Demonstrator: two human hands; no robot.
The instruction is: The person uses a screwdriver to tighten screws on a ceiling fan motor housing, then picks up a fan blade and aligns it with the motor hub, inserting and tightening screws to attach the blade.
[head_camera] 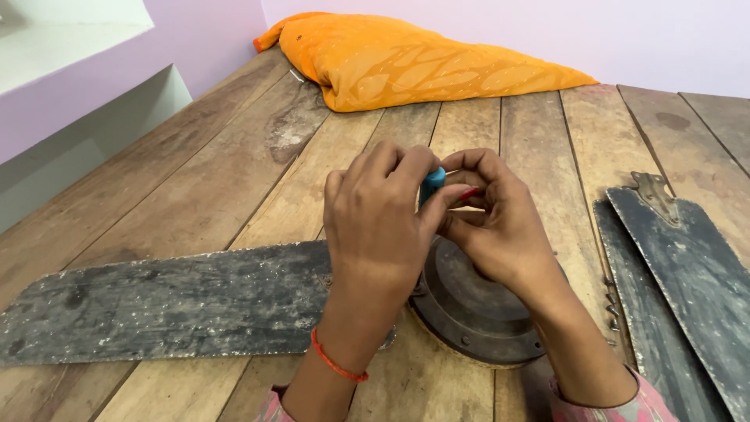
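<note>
One fan blade (168,305) remains attached to the motor hub (473,301). Left hand (375,223) and right hand (496,227) pinch a teal-handled tool (431,184) together above the hub. Two detached blades (687,266) lie at right; one left, apparently.

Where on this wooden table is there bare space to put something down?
Bare planks lie between the orange cushion and the hands, and left of them above the long dusty blade. It is crowded near the left hand and right hand, over the round motor housing, and right, where two blades overlap.
</note>
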